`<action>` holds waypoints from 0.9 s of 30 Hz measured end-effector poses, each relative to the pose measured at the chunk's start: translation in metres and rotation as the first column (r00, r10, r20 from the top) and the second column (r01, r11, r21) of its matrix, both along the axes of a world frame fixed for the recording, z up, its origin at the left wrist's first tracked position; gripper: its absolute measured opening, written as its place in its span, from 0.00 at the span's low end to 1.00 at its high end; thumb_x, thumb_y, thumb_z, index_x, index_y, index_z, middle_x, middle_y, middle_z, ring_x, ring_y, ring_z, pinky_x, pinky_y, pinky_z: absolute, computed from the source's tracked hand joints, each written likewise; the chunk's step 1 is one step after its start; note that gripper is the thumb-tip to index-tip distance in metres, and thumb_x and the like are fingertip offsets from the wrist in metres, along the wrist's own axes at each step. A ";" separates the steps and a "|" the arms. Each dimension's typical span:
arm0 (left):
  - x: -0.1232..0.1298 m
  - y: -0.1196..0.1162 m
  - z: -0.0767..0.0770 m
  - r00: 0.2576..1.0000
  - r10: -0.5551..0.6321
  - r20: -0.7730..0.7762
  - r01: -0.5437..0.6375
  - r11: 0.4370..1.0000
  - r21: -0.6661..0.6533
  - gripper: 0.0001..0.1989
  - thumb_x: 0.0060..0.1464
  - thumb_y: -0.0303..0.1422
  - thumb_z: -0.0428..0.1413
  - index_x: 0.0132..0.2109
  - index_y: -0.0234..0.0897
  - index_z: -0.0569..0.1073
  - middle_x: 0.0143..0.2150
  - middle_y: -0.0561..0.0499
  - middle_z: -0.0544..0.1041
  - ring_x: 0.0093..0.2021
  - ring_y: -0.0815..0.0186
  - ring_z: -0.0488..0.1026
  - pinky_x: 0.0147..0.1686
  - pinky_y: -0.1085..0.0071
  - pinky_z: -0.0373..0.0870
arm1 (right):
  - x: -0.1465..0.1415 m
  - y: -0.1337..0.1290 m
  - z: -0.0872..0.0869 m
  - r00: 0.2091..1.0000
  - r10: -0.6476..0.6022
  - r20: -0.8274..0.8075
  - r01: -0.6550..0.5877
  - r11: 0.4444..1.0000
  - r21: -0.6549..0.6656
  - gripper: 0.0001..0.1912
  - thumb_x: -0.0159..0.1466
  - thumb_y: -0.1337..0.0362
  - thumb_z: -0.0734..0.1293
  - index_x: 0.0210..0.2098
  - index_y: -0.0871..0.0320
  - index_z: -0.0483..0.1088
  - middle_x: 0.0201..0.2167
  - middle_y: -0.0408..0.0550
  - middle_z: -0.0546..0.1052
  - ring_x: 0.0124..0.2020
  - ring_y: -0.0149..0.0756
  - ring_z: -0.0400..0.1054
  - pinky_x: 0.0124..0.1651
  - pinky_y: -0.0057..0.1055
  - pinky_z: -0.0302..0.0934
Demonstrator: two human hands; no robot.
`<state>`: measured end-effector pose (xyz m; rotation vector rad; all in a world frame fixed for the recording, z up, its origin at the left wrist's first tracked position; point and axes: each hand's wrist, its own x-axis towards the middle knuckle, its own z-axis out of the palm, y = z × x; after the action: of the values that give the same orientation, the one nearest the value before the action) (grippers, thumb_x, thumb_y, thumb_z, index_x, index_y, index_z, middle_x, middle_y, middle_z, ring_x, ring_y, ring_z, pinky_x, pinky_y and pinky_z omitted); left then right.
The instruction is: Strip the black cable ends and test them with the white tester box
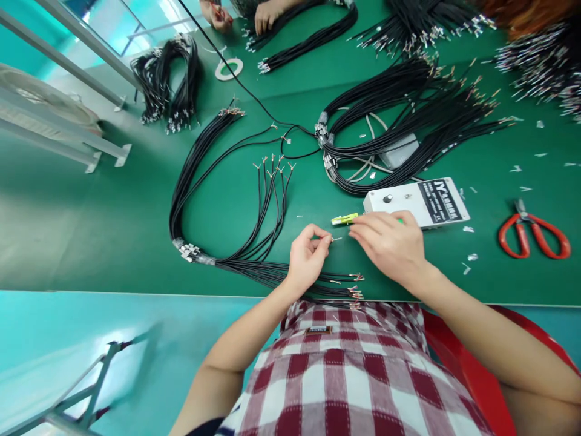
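My left hand (pixel 309 257) pinches a thin wire end near the table's front edge, its stripped tip pointing right. To its right, my right hand (pixel 391 247) is closed around a yellow-green tool (pixel 345 219) with a pale tip; most of its body is hidden under my fingers. Beneath and beside my left hand lies a bundle of black cables (pixel 254 271) with stripped ends, tied near white connectors (pixel 189 251). Just beyond my right hand sits a white control box (pixel 417 203) with a knob and a black label.
Red-handled pliers (pixel 534 233) lie at the right among plastic scraps. Looped black cable bundles (pixel 390 127) rest behind the box, and another coil (pixel 170 82) stands back left near a tape roll (pixel 229 69). Across the table are another person's hands (pixel 267 15).
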<state>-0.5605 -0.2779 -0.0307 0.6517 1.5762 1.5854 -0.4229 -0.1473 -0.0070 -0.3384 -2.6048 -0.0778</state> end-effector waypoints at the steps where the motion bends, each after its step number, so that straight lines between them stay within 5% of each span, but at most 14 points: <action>1: -0.003 0.004 0.000 1.000 0.014 0.009 -0.014 1.000 -0.009 0.14 0.55 0.39 0.62 0.33 0.35 0.67 0.20 0.60 0.61 0.17 0.78 0.56 0.17 0.79 0.49 | -0.001 0.006 -0.001 0.999 -0.027 0.044 0.026 1.000 0.013 0.05 0.69 0.66 0.65 0.41 0.57 0.73 0.43 0.45 0.82 0.43 0.38 0.71 0.44 0.39 0.50; 5: -0.012 0.017 0.000 0.999 0.050 0.014 -0.050 0.999 -0.015 0.15 0.51 0.40 0.64 0.31 0.36 0.67 0.22 0.59 0.64 0.17 0.78 0.58 0.17 0.80 0.51 | -0.011 0.018 -0.009 0.966 -0.086 0.244 0.071 0.995 0.070 0.07 0.69 0.69 0.62 0.44 0.58 0.71 0.44 0.50 0.80 0.45 0.42 0.68 0.46 0.42 0.50; 12: -0.020 0.030 -0.009 0.998 0.061 -0.012 -0.062 0.998 -0.017 0.15 0.49 0.38 0.64 0.30 0.35 0.66 0.24 0.59 0.65 0.16 0.80 0.58 0.15 0.80 0.50 | -0.024 0.023 -0.018 0.936 -0.111 0.334 0.094 0.993 0.068 0.12 0.69 0.73 0.58 0.33 0.53 0.67 0.32 0.46 0.74 0.43 0.41 0.64 0.46 0.41 0.49; 19: -0.022 0.036 -0.016 0.998 0.056 -0.025 -0.057 0.998 -0.041 0.12 0.50 0.35 0.63 0.30 0.36 0.66 0.24 0.59 0.65 0.16 0.80 0.58 0.15 0.80 0.49 | -0.025 0.035 -0.025 0.962 -0.041 0.270 0.016 0.996 0.093 0.15 0.70 0.69 0.58 0.27 0.52 0.64 0.26 0.45 0.71 0.38 0.40 0.63 0.43 0.41 0.53; 27: -0.023 0.039 -0.021 0.998 0.052 -0.047 -0.055 0.996 -0.063 0.11 0.50 0.33 0.62 0.31 0.35 0.67 0.25 0.59 0.65 0.16 0.80 0.58 0.15 0.79 0.49 | -0.026 0.037 -0.029 0.986 0.014 0.166 0.007 0.993 -0.121 0.17 0.71 0.68 0.58 0.25 0.52 0.63 0.24 0.45 0.68 0.36 0.40 0.63 0.42 0.42 0.54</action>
<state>-0.5834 -0.2386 -0.0517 0.6188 1.6836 1.5619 -0.4490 -0.1103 -0.0362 -0.3852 -2.7833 0.0559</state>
